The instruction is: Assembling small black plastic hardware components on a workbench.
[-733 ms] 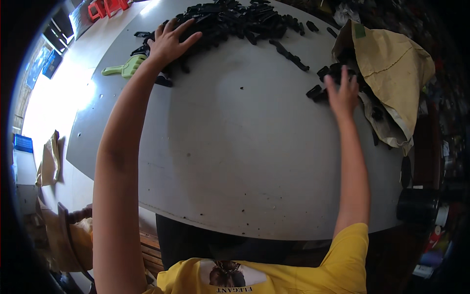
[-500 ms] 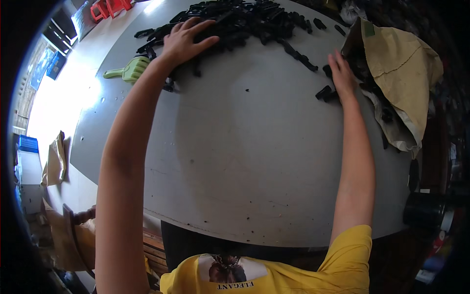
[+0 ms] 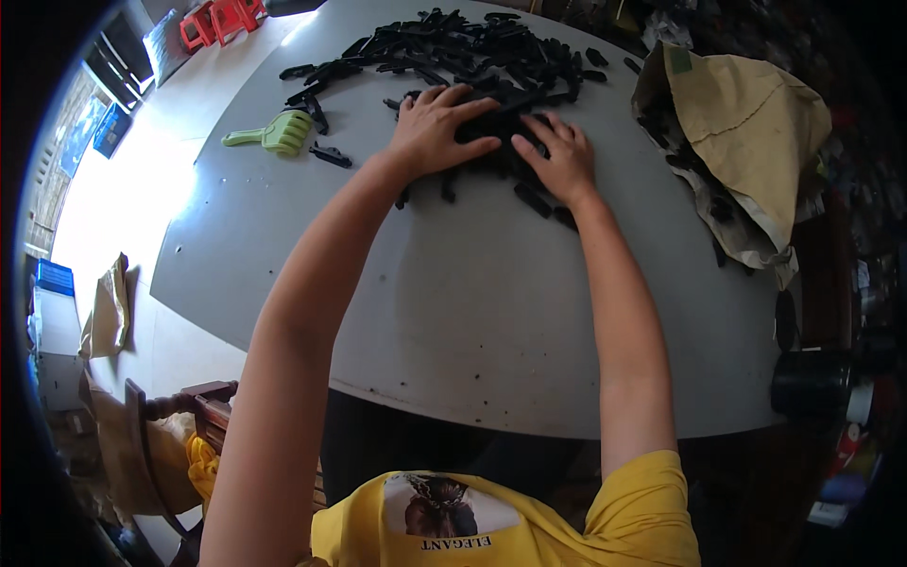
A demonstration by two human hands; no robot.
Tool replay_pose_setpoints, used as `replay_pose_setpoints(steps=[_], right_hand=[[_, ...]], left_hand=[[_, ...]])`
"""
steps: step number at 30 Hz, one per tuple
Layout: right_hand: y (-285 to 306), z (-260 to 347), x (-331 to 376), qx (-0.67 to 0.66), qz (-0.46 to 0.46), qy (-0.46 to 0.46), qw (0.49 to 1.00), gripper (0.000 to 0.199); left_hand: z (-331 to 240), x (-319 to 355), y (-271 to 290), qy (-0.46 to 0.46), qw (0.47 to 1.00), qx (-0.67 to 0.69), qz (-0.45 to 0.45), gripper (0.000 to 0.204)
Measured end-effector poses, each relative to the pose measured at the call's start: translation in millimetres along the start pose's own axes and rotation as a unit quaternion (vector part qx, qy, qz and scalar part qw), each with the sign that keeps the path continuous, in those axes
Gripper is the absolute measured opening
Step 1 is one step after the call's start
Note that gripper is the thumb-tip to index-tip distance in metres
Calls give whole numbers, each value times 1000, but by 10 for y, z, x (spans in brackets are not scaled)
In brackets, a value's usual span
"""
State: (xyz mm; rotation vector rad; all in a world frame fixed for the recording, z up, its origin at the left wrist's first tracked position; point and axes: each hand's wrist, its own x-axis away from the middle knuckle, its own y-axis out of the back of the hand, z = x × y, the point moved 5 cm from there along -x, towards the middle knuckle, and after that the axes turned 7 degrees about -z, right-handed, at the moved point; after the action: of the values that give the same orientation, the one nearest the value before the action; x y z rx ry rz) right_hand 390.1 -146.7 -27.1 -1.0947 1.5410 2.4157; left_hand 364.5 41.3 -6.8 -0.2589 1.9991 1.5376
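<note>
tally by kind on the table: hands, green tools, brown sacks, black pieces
Left hand and right hand: 2
Green tool: 1
Brown sack: 1
Black pieces: too many overlap to count
Total: 4, without the black pieces

The near tabletop point(image 3: 482, 302) gives passage; black pieces point(image 3: 487, 40) block ahead, a paper bag point(image 3: 751, 118) rightward.

Slim black pieces point(image 3: 515, 74), longish and a bit knobbly from here, lie loose across the far half of the desk point(image 3: 491, 302), overlapping at all angles in an untidy heap. One sits apart over on the left, a couple more at the right, and several jut from the near edge.
</note>
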Motion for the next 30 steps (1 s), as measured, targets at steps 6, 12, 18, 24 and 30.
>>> replay_pose_setpoints(steps=[6,12,18,24,30], right_hand=[[357,255,589,16,-12,-4,1000,46],[704,609,1100,4,-2,-21,1000,47],[860,905,1440,27,26,-53,998,48],[1157,740,1511,41,-68,-53,995,46],[1978,1142,1953,-72,-2,-35,997,30]], left_hand=[[-400,477,342,-19,998,53,27,56],[-682,974,662,-25,997,52,48,56],[-850,1385,979,-7,999,35,33,55],[-871,1462,1085,-22,998,-18,-52,46],[-562,2003,1790,216,950,225,24,31]])
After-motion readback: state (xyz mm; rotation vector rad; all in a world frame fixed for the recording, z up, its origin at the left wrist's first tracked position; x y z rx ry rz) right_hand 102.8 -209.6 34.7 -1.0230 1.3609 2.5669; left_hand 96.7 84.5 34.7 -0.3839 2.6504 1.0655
